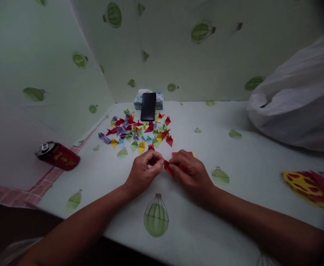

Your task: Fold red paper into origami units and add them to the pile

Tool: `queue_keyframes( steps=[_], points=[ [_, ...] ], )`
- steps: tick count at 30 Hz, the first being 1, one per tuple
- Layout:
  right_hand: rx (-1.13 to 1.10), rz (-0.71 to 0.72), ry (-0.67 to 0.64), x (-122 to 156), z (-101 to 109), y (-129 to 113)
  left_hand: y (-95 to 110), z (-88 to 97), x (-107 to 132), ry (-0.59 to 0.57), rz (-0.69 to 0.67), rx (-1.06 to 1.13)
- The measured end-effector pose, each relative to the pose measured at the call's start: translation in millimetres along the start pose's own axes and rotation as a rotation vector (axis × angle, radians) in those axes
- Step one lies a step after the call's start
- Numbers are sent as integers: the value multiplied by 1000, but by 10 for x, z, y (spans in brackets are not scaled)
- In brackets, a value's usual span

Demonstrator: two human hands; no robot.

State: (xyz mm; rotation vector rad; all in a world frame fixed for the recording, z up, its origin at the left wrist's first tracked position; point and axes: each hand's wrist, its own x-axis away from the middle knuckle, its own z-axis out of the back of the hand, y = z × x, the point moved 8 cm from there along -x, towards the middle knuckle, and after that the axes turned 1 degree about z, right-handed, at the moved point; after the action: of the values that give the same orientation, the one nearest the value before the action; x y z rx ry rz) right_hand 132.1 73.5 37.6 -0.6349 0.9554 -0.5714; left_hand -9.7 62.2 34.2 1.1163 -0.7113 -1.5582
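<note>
Folding red paper point(168, 167) at centre frame, low on the bench point(245, 162).

Left hand point(142, 171) and right hand point(188, 170) both pinched shut on the red paper, fingertips meeting over it, just above the bench. Risk, judged from here: crease going crooked or tearing if either grip slips on so small a piece. Pile of folded pieces point(138, 131) above; phone point(148, 106) behind; can point(58, 156) left.

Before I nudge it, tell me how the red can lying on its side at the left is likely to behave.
The red can lies on its side, so a push across its body would probably set it rolling. It rests near the table edge, so it might roll off. Its top end looks shut, but whether it is full or light cannot be told.
</note>
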Motion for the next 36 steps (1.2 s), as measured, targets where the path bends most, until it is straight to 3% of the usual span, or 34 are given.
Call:
queue_keyframes(
  steps=[22, 31, 36],
  points=[
    [0, -56, 13, 20, 1, 43, 11, -1, 19, 34, -54, -23],
    [-93, -140, 92, 14, 76, 143, -121, 2, 39, 34, 67, 129],
    [-138, -134, 100, 20, 82, 143, -111, -59, 39, -6, 52, 151]
  ],
)
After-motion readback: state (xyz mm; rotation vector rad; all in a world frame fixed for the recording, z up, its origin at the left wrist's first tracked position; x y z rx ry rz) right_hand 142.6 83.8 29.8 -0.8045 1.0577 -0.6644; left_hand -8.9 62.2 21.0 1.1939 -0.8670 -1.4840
